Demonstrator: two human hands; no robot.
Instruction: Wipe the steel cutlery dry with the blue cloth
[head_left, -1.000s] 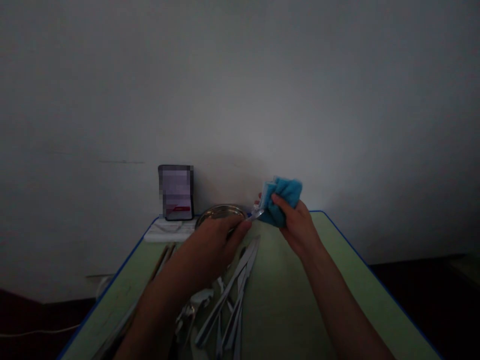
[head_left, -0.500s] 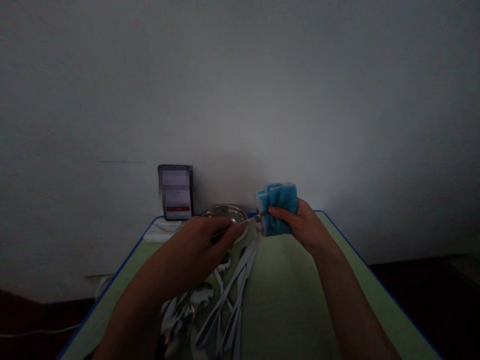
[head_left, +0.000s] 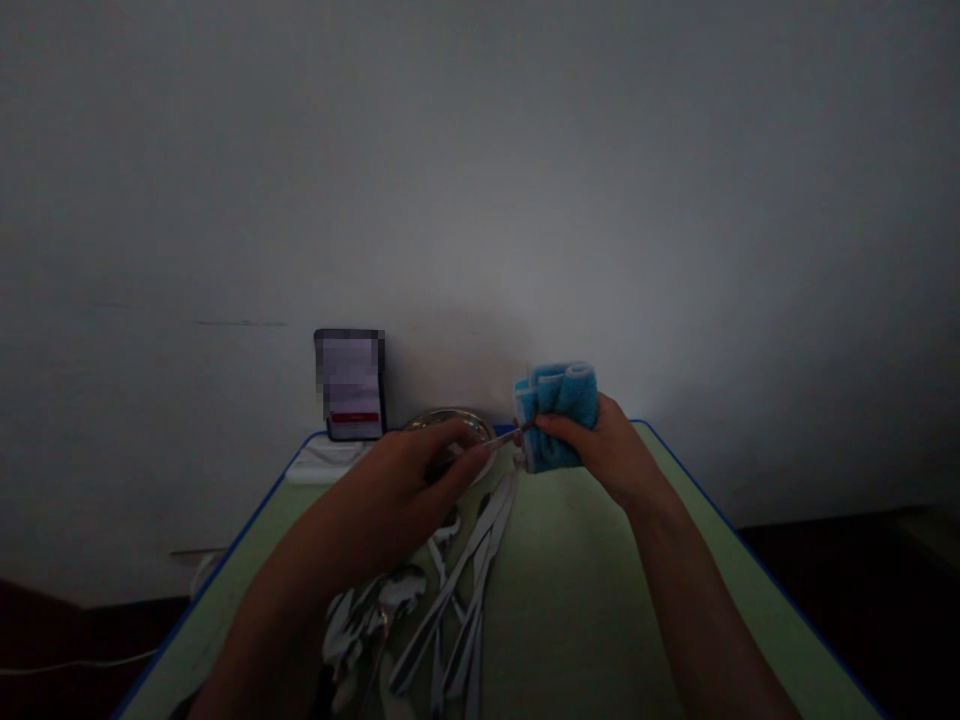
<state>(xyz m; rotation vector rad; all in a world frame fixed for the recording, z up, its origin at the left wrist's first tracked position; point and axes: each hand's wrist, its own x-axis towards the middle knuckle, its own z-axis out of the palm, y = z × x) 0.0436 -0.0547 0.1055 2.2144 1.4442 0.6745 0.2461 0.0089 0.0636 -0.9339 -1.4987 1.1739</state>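
Observation:
My left hand (head_left: 431, 468) is closed, pinching a thin piece of metal cutlery (head_left: 504, 438) between thumb and fingers. Its kind is unclear, since both ends are hidden. The other end runs into a folded blue cloth (head_left: 559, 440) with pale edges, gripped by my right hand (head_left: 600, 445) with the thumb pressed over the metal. Behind my left hand sits a round metal bowl (head_left: 450, 413), partly covered. Below the hands, several knives (head_left: 480, 580) lie crossed on the table, and spoons (head_left: 403, 588) are heaped to their left, partly behind my left forearm.
A phone (head_left: 351, 385) with a lit screen stands upright at the table's back left, by a white flat object (head_left: 322, 460). The green table (head_left: 577, 590) has a blue edge and meets a grey wall (head_left: 525, 200) behind.
The upper right part of the cloth has shifted and bulges into a rolled fold. My left fingers have lifted slightly, showing more of the metal. Both hands stay in nearly the same place.

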